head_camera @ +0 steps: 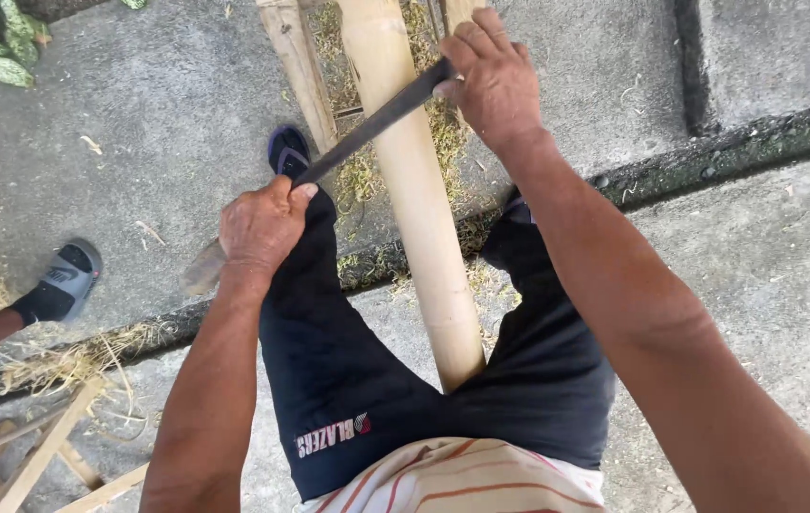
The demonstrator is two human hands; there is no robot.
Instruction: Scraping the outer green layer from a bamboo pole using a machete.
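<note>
A thick pale bamboo pole (419,190) runs from between my legs away toward the top of the view. A long dark blade (376,122) lies slantwise across the pole. My left hand (260,226) grips the blade's handle end, whose wooden butt (203,269) sticks out below the fist. My right hand (490,81) is closed on the blade's far end, just right of the pole. Both fists are tight on the tool.
A thinner bamboo piece (298,66) lies left of the pole. Shavings (357,176) litter the concrete. Another person's foot in a grey sandal (61,285) is at the left. A wooden frame (34,456) sits bottom left; a dark gutter (728,152) crosses the ground.
</note>
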